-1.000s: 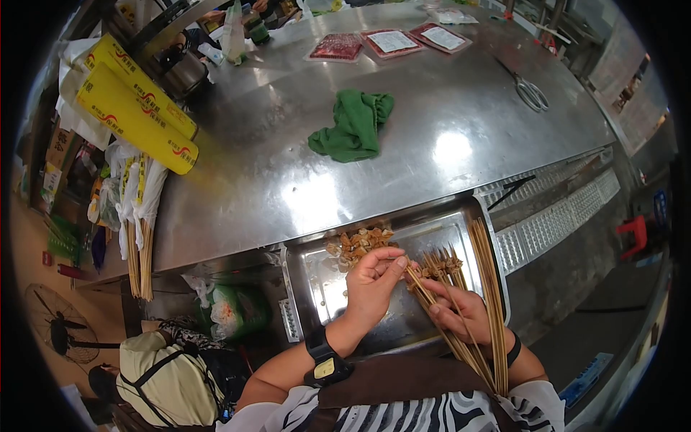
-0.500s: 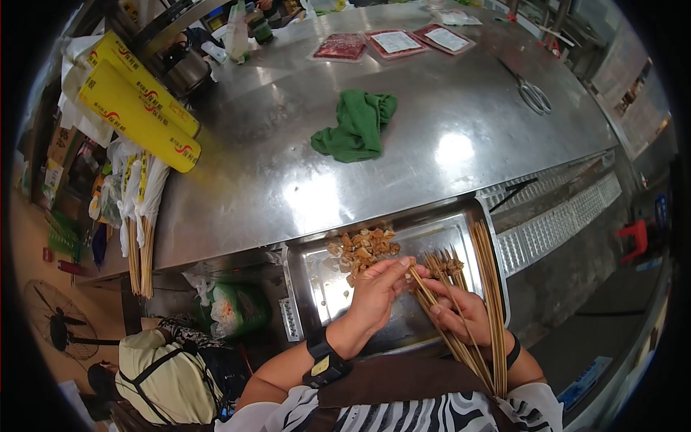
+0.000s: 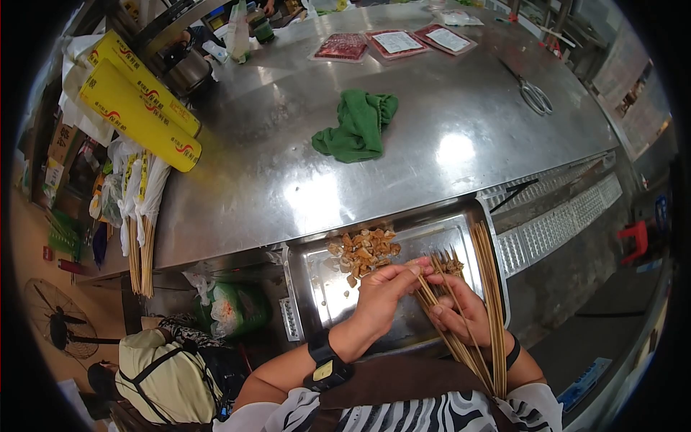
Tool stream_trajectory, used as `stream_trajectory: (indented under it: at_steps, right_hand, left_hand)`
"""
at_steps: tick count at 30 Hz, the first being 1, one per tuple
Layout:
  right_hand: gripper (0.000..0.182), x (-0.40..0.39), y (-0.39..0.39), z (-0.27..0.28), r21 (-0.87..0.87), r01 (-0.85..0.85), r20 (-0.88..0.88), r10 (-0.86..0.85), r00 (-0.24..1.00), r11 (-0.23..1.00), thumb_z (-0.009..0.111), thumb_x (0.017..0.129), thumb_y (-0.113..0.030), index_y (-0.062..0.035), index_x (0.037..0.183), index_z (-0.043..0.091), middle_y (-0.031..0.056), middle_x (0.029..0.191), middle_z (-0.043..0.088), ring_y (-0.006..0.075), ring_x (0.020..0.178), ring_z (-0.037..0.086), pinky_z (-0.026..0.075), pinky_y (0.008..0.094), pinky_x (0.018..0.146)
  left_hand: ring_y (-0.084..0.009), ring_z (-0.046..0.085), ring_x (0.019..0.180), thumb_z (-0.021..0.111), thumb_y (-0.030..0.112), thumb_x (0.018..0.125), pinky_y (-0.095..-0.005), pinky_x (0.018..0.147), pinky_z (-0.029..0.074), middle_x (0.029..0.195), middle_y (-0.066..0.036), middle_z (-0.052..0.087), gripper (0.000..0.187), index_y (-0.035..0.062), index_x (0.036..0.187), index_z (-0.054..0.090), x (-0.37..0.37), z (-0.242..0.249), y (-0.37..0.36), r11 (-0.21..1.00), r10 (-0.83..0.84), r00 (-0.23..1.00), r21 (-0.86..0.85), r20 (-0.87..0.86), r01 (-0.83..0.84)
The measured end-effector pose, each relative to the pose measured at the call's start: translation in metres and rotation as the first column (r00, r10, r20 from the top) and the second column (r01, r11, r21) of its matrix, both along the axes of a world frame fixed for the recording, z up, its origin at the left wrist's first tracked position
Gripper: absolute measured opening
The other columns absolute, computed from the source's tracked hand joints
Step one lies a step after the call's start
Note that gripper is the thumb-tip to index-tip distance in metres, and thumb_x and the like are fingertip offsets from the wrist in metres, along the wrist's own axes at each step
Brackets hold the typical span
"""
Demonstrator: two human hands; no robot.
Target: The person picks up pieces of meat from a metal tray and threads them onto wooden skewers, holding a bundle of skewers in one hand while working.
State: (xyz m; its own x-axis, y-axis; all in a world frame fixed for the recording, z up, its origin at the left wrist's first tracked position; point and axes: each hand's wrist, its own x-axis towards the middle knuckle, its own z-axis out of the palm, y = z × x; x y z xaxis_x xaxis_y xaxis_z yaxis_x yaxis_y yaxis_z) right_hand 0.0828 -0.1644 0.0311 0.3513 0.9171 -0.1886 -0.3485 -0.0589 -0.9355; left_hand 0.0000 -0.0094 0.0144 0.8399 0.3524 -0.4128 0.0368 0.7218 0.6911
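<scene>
My right hand (image 3: 466, 315) is wrapped round a bundle of thin bamboo skewers (image 3: 461, 348), which slant up across the metal tray. At the upper ends of these skewers, the fingertips of my left hand (image 3: 381, 294) are pinched together; what they grip is hidden. Small brown pieces of food (image 3: 363, 250), perhaps meat, lie heaped in the tray (image 3: 324, 294) beyond my left hand. Just past my right fingers, several skewer tips carry brown pieces (image 3: 452, 265). More bare skewers (image 3: 489, 288) rest along the tray's right side.
A steel table (image 3: 252, 165) spreads beyond the tray, bearing a green cloth (image 3: 356, 126), scissors (image 3: 536, 97), sealed red packs (image 3: 394, 43) and yellow film rolls (image 3: 140, 119). Wrapped skewer bundles (image 3: 144, 216) overhang its left edge. A person (image 3: 165, 374) is at lower left.
My left hand has shifted slightly to the right, its fingertips now closer to my right hand at the skewer ends. My right hand stays nearly still with the bundle.
</scene>
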Motion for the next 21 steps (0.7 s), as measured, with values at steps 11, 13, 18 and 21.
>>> stream_trajectory:
  at_steps: [11, 13, 18, 21]
  right_hand:
    - [0.056, 0.001, -0.001, 0.001, -0.012, -0.005, 0.010, 0.005, 1.000, 1.000, 0.045, 0.089, -0.005, -0.0058, 0.138, 0.018, -0.0016, 0.067, 0.042, 0.0058, 0.061, 0.042, 0.037, 0.0207, 0.056]
    - [0.055, 0.001, 0.000, 0.002, -0.024, -0.007, 0.021, 0.007, 1.000, 1.000, 0.043, 0.089, -0.001, -0.0035, 0.138, 0.016, 0.0015, 0.065, 0.044, 0.0081, 0.059, 0.043, 0.037, 0.0220, 0.056]
    - [0.054, 0.002, 0.000, 0.000, -0.032, -0.017, 0.013, 0.017, 1.000, 0.999, 0.043, 0.090, -0.001, -0.0029, 0.137, 0.017, 0.0015, 0.065, 0.044, 0.0082, 0.059, 0.042, 0.037, 0.0221, 0.056]
    - [0.050, 0.002, -0.001, -0.004, -0.005, -0.011, 0.020, 0.011, 1.000, 1.000, 0.044, 0.090, -0.004, -0.0030, 0.136, 0.023, 0.0004, 0.070, 0.045, 0.0073, 0.063, 0.044, 0.038, 0.0215, 0.059]
  left_hand:
    - [-0.0116, 0.053, 0.091, 0.061, 0.006, 0.084, -0.0236, 0.076, 0.040, 0.110, -0.009, 0.058, 0.009, -0.0007, 0.081, 0.066, -0.004, -0.006, -0.012, 0.967, 0.054, 0.998, 0.249, 0.008, -0.055]
    - [-0.0145, 0.053, 0.100, 0.061, 0.005, 0.083, -0.0257, 0.086, 0.041, 0.105, -0.009, 0.059, 0.009, -0.0021, 0.082, 0.066, -0.005, -0.006, -0.013, 0.968, 0.059, 0.998, 0.242, 0.011, -0.060]
    - [-0.0141, 0.052, 0.100, 0.061, 0.004, 0.083, -0.0254, 0.086, 0.041, 0.105, -0.009, 0.058, 0.009, -0.0027, 0.083, 0.066, -0.006, -0.006, -0.012, 0.978, 0.043, 0.999, 0.203, 0.000, -0.042]
    - [-0.0142, 0.052, 0.099, 0.062, 0.005, 0.082, -0.0251, 0.085, 0.041, 0.106, -0.009, 0.057, 0.009, -0.0024, 0.085, 0.067, -0.006, -0.007, -0.007, 0.959, 0.023, 1.000, 0.282, -0.020, -0.017]
